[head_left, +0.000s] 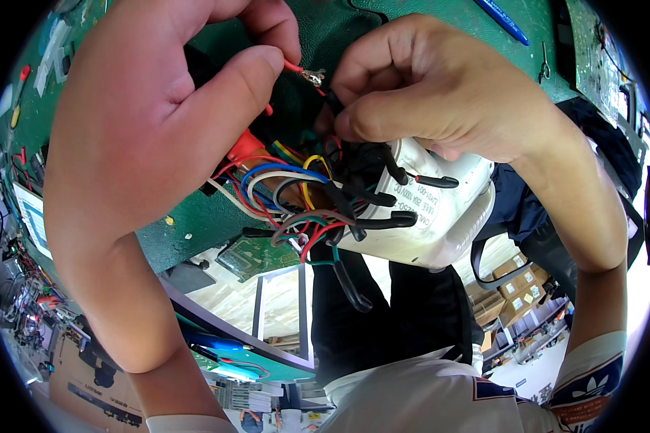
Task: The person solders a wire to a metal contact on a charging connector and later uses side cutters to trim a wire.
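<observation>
Left hand [141, 141], thumb and forefinger, pinched a red wire [292, 67], its bare strands [313, 76] exposed in the gap between the hands, over the green worktop [314, 22]; right hand [448, 83] hung curled beside a dark lead [331, 102], whether grasping it could not be told; best practice appeared to be a steady pinch close behind the strands, keeping them together. Surroundings comprised a white housing [404, 245], a blue pen [504, 22] and a tangle of coloured wires [285, 173] with black-sleeved ends [393, 221]; this tangle crowded the space beneath the fingers and probably risked snagging
</observation>
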Available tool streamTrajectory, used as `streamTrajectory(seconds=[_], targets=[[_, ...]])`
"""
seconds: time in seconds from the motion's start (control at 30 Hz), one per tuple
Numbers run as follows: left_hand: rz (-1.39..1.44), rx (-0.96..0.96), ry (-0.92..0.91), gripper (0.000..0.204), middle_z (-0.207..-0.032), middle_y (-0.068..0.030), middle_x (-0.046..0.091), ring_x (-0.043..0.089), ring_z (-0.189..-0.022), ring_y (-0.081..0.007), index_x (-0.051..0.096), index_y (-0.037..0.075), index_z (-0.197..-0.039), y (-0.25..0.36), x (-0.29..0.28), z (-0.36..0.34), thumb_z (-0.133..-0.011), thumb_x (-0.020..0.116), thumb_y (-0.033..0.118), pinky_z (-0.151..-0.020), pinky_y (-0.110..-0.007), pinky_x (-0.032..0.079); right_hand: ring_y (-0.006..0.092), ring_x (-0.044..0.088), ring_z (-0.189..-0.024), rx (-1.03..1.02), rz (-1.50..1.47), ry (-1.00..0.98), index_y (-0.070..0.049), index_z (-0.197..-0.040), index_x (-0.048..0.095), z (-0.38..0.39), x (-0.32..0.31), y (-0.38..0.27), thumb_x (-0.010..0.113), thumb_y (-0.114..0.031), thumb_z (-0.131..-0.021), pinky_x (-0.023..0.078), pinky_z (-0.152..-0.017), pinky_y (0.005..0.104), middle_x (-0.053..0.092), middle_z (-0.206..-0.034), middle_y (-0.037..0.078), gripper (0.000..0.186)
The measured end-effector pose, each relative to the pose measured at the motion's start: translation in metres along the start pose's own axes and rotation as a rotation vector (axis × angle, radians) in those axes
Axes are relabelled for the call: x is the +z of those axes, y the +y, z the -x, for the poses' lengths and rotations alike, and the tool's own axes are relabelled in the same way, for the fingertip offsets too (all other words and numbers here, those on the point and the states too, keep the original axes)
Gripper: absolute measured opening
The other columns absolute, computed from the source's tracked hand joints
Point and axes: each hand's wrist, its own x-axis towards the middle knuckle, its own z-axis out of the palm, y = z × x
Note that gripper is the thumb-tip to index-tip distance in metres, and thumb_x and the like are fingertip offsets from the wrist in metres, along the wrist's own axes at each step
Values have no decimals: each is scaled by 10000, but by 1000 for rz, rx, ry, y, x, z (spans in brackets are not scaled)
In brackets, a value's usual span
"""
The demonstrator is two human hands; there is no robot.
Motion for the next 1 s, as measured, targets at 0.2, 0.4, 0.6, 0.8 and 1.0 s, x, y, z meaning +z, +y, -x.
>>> streamTrajectory(seconds=[0.2, 0.4, 0.6, 0.8, 1.0], targets=[[14, -17, 0, 335, -936, -52, 576, 531, -912, -123, 560, -19, -1193, 0, 1, -2, -867, 604, 40, -882, -247, 396, 3, 453, -440, -4, 64, 25, 20, -901, 695, 0, 2, -2, 692, -109, -810, 288, -363, 184, 685, -733, 8, 158], [25, -31, 4, 343, -929, -53, 572, 525, -912, -123, 553, -18, -1206, 4, 5, -5, -874, 600, 51, -886, -246, 388, 90, 490, -508, 16, 81, 20, -10, -791, 698, 1, -2, -5, 715, -182, -729, 396, -459, 243, 551, -600, -2, 184], [61, -103, 22, 347, -938, -54, 572, 527, -919, -126, 544, -17, -1211, 11, 5, -4, -873, 603, 35, -887, -249, 395, 39, 466, -472, -5, 75, -13, -2, -831, 692, 1, -2, -2, 717, -164, -787, 329, -412, 214, 625, -653, -1, 170], [58, -87, 2, 350, -946, -60, 579, 537, -915, -133, 547, -23, -1206, 8, 1, -6, -864, 607, 23, -875, -261, 413, 19, 484, -488, -52, 54, -45, 0, -868, 700, -2, -5, 4, 729, -171, -819, 314, -408, 199, 645, -671, -3, 180], [59, -66, -4, 346, -945, -65, 583, 542, -899, -140, 557, -25, -1193, 1, 1, -6, -858, 615, 38, -865, -271, 424, 27, 505, -511, -29, 46, -38, 13, -878, 699, -3, -5, 3, 717, -171, -805, 334, -420, 204, 647, -676, 1, 199]])
